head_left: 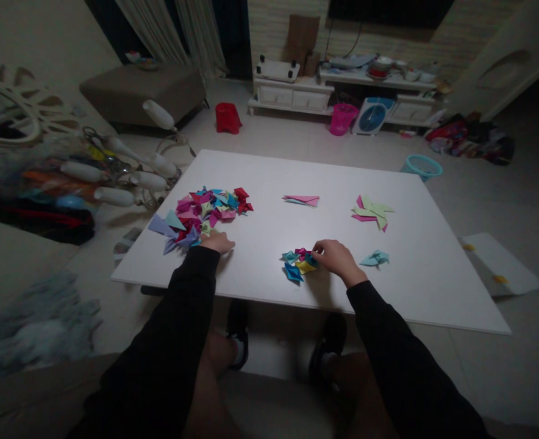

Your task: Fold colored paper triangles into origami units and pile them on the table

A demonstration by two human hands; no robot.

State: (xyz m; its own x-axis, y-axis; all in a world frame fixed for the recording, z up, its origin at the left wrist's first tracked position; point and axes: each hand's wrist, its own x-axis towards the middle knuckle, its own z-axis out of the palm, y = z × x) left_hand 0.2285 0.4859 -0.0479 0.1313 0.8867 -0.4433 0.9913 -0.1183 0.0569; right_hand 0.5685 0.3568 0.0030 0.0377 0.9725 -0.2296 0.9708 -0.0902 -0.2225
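Note:
A large pile of folded origami paper pieces (205,207) in red, pink, purple, blue and pale green lies on the left of the white table (260,177). My left hand (218,242) rests at the pile's near edge, its fingers partly apart beside a pale green piece. Near the middle front is a small cluster of folded pieces (292,271) in blue, teal, pink and yellow. My right hand (336,259) reaches its right side, thumb and fingertips pinched on a dark blue origami piece (311,258). A light blue origami piece (377,259) lies right of that hand.
Narrow pink and blue folded strips (301,200) lie at the table's middle back. Green and pink folded strips (372,212) overlap farther right. A lamp with white shades (136,177) stands against the left edge. A teal basket (422,166) is behind the right corner.

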